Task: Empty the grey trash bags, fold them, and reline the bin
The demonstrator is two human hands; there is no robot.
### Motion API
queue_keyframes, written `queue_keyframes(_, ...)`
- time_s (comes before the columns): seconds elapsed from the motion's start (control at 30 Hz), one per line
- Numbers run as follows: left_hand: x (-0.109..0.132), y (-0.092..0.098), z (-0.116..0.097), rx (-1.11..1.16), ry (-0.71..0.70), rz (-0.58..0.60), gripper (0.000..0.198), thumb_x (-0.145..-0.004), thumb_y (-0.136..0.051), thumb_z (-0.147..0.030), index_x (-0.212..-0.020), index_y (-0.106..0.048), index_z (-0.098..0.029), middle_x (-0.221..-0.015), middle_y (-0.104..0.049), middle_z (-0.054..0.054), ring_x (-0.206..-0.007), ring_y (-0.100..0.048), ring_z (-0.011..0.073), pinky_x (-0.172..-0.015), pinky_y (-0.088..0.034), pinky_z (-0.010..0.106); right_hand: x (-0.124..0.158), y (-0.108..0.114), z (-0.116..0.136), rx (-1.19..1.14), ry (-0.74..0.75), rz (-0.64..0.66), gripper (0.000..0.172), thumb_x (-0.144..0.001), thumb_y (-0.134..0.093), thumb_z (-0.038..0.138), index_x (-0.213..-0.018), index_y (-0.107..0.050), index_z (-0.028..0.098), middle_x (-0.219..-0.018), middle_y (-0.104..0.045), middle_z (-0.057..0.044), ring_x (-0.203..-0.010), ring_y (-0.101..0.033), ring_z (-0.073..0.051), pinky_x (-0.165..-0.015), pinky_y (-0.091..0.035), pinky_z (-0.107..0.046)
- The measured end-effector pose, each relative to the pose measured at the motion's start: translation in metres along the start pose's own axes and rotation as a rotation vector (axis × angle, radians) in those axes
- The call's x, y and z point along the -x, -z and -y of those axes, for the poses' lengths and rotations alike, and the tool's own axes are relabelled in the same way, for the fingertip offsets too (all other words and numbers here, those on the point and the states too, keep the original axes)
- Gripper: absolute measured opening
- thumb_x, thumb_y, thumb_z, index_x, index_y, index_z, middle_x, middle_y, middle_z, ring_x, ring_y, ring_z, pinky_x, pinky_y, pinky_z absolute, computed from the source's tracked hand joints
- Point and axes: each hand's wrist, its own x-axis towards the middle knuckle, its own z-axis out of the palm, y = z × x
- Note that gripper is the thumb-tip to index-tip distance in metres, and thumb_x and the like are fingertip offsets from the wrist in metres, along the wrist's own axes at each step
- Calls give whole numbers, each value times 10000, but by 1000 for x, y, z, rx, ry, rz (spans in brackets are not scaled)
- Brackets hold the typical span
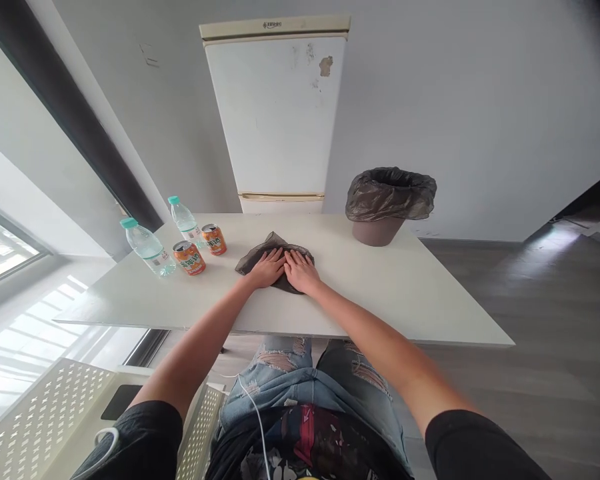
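Observation:
A dark, see-through plastic bag (250, 259) lies crumpled and flattened on the white table (370, 300). My left hand (267, 269) rests flat on its middle, fingers stretched out. Beside it, my right hand (301, 272) presses on the bag too, its fingers extended and close to the left ones. The hands partly cover the bag. To the left stand two orange drink cans (189, 258) and two clear plastic bottles (150, 250) with green caps.
At the table's far right stands a brown bin (377, 231) lined with a black bag (391, 193) folded over its rim. A white refrigerator (280, 113) is behind the table. A white perforated rack (45, 413) is at lower left, and a white cable (255, 413) crosses my lap.

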Motion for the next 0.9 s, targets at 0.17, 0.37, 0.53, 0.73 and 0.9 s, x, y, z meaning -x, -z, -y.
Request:
queue_keyframes(0.17,0,1,12,22,93,-57,673,-1124,-310,-515,-1724,-372,-216,-1800,-285,165,-1684,-229,405,-1334,-213,671,-6,4,-13,78,15,63,770,-1111,-248,522,-1750,-251,92,-1831,-164,-130,-1715,-142,-288,-1391,-82,-520)
queue_keyframes(0.37,3,3,22,17,211,-89,733,-1090,-399,-606,-1712,-393,-220,-1794,-277,210,-1674,-251,424,-1318,-169,719,-12,22,-42,92,148,150,802,-1085,-316,655,-1757,-280,219,-1839,-144,-58,-1717,-137,-267,-1387,-79,-526)
queue_keyframes(0.53,11,10,29,11,348,-116,724,-1099,-371,-578,-1702,-391,-179,-1784,-267,260,-1668,-237,457,-1246,-137,839,-11,27,-47,87,92,141,927,-1056,-313,751,-1763,-234,156,-1843,-101,-96,-1721,-106,-282,-1388,-61,-525)
queue_keyframes(0.73,19,14,34,20,372,-141,682,-1105,-386,-486,-1672,-399,-106,-1760,-300,296,-1661,-254,446,-1263,-178,792,-12,31,-62,27,32,117,902,-1062,-330,742,-1758,-241,174,-1833,-189,-120,-1711,-144,-322,-1378,-90,-538)
queue_keyframes(0.9,20,19,35,70,434,-292,519,-1083,-430,-374,-1548,-558,-180,-1619,-554,229,-1529,-478,409,-1236,-352,652,-20,33,-79,-123,-80,-152,789,-979,-627,588,-1604,-464,133,-1569,-566,-207,-1466,-509,-353,-1211,-417,-443)
